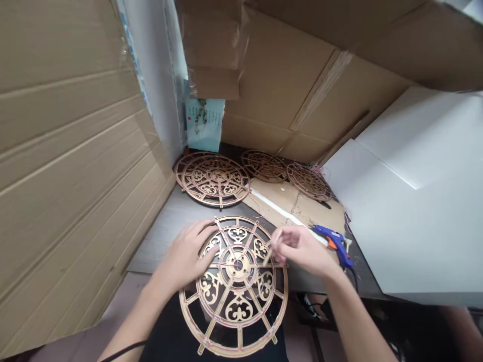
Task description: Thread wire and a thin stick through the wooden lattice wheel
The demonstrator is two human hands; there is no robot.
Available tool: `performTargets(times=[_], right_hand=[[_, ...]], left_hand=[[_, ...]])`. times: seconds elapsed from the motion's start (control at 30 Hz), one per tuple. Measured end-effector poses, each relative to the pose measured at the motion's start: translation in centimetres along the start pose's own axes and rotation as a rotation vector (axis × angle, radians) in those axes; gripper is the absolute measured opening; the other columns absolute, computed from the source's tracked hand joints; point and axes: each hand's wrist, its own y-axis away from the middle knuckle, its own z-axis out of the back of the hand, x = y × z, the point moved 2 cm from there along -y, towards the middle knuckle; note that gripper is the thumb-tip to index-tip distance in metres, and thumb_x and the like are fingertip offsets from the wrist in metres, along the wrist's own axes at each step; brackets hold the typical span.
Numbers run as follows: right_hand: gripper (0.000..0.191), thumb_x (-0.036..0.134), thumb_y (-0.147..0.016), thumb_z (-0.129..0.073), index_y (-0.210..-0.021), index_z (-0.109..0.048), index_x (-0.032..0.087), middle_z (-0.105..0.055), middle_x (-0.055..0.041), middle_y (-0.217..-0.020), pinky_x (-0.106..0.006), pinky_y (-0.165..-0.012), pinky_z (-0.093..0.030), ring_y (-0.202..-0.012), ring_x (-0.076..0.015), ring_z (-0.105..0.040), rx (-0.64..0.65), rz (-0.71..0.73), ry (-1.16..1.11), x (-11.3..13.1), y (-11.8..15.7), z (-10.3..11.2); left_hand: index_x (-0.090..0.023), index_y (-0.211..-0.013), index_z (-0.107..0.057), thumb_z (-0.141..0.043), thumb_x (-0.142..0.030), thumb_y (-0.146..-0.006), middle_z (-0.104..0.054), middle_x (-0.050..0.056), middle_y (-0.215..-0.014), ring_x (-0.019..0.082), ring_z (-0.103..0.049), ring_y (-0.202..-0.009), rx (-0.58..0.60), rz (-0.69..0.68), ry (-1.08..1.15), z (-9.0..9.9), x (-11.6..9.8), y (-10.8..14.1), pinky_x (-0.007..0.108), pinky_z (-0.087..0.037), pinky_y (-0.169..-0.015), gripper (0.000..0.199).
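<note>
The left hand is resting on the left side of an openwork wheel, its fingers loosely bent, its thumb standing apart from them and both touching the wheel's outer parts. The right hand is curling inward above the wheel's right side, pinching a thin pale stick between thumb and fingers; its lower end is pointing down at the wheel, though whether it is touching is hard to tell. The wheel is lying across the near edge of the counter, its near part jutting out over dark clothing. The hands are covering bits of its rim on both sides, the fingertips of the right hand are blurring together, and a dark cable is crossing the left forearm and running out of view at the bottom. A blurred shape is showing at the lower right, too unclear to name. Toward the counter's far left corner, another openwork wheel is lying, perhaps more than one deep; two darker wheels are lying along the far side, with thin wires tangling around the right one. A cardboard sheet is covering part of the counter, with a white strip crossing it, and a blue glue gun with an orange trigger is lying near its right side. Cardboard walls are enclosing the left and back, a light blue printed card is standing at the far left corner, and large white panels are filling the right.
</note>
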Motion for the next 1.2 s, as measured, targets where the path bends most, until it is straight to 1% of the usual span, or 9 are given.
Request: performTargets(times=[0.07, 0.13, 0.2, 0.3, 0.5, 0.77, 0.97, 1.03, 1.2], right_hand=[[0.010, 0.024, -0.085, -0.054, -0.087, -0.063, 0.019, -0.071, -0.0018, -0.074, -0.027, -0.067, -0.056, -0.068, -0.0156, -0.069, -0.064, 0.069, -0.029, 1.8, -1.9, -2.3], [0.011, 0.022, -0.086, -0.054, -0.090, -0.064, 0.019, -0.071, -0.0016, -0.077, -0.026, -0.067, -0.054, -0.071, -0.0151, -0.069, -0.163, 0.122, -0.009, 2.8, -3.6, -4.2], [0.009, 0.021, -0.086, -0.056, -0.089, -0.065, 0.019, -0.070, -0.0005, -0.077, -0.024, -0.063, -0.051, -0.068, -0.0139, -0.066, -0.222, 0.164, 0.028, 3.1, -4.8, -5.5], [0.008, 0.020, -0.087, -0.057, -0.088, -0.064, 0.020, -0.068, 0.0004, -0.078, -0.023, -0.060, -0.048, -0.065, -0.0126, -0.062, -0.246, 0.206, 0.074, 2.9, -5.6, -6.5], [0.010, 0.016, -0.086, -0.056, -0.090, -0.064, 0.020, -0.069, 0.0004, -0.080, -0.023, -0.063, -0.049, -0.068, -0.0133, -0.064, -0.239, 0.226, 0.120, 2.5, -5.8, -6.9], [0.010, 0.017, -0.088, -0.055, -0.091, -0.064, 0.020, -0.069, 0.0006, -0.082, -0.021, -0.057, -0.045, -0.065, -0.0123, -0.064, -0.235, 0.210, 0.130, 2.2, -5.8, -6.9], [0.009, 0.016, -0.090, -0.055, -0.092, -0.062, 0.021, -0.068, 0.0007, -0.084, -0.021, -0.057, -0.045, -0.068, -0.0128, -0.065, -0.234, 0.225, 0.154, 2.0, -4.9, -6.9], [0.010, 0.016, -0.090, -0.055, -0.093, -0.063, 0.022, -0.069, 0.0002, -0.086, -0.022, -0.060, -0.046, -0.071, -0.0135, -0.065, -0.240, 0.237, 0.177, 2.1, -4.6, -7.0], [0.011, 0.016, -0.091, -0.055, -0.095, -0.063, 0.022, -0.071, -0.0001, -0.088, -0.026, -0.074, -0.050, -0.077, -0.0146, -0.066, -0.260, 0.290, 0.235, 2.7, -3.8, -7.5]], left_hand=[[-0.022, -0.132, -0.061, -0.054, -0.036, -0.098, -0.056, 0.010, -0.147, 0.028, -0.052, -0.134, 0.004, 0.010, -0.001, -0.1, 0.1, 0.0, 0.049, -0.041, -0.115, 0.038], [-0.022, -0.134, -0.059, -0.055, -0.036, -0.098, -0.056, 0.010, -0.147, 0.027, -0.052, -0.134, 0.006, 0.018, 0.000, -0.2, 0.1, 0.0, 0.049, -0.041, -0.115, 0.039], [-0.023, -0.136, -0.058, -0.056, -0.035, -0.098, -0.056, 0.009, -0.146, 0.027, -0.052, -0.133, 0.008, 0.021, 0.002, -0.3, 0.1, 0.1, 0.048, -0.041, -0.115, 0.040], [-0.026, -0.138, -0.056, -0.056, -0.032, -0.098, -0.055, 0.007, -0.146, 0.026, -0.050, -0.134, 0.018, 0.015, 0.002, -0.2, 0.0, 0.2, 0.047, -0.041, -0.115, 0.041], [-0.029, -0.144, -0.054, -0.054, -0.030, -0.099, -0.052, 0.007, -0.148, 0.026, -0.046, -0.136, 0.048, 0.003, -0.015, -0.1, -0.1, 0.3, 0.048, -0.039, -0.117, 0.045], [-0.031, -0.147, -0.052, -0.050, -0.031, -0.101, -0.049, 0.009, -0.151, 0.028, -0.044, -0.138, 0.077, -0.011, -0.064, -0.3, -0.2, 0.1, 0.050, -0.038, -0.117, 0.046], [-0.026, -0.145, -0.054, -0.049, -0.031, -0.101, -0.048, 0.011, -0.152, 0.029, -0.043, -0.139, 0.072, -0.021, -0.092, -0.4, -0.1, 0.3, 0.050, -0.038, -0.117, 0.045], [-0.025, -0.145, -0.054, -0.049, -0.031, -0.101, -0.048, 0.012, -0.151, 0.029, -0.043, -0.139, 0.070, -0.019, -0.091, -0.4, -0.1, 0.2, 0.050, -0.038, -0.118, 0.045], [-0.025, -0.144, -0.054, -0.049, -0.031, -0.100, -0.049, 0.011, -0.150, 0.029, -0.044, -0.138, 0.064, -0.028, -0.084, -0.4, -0.2, 0.2, 0.049, -0.038, -0.117, 0.044]])
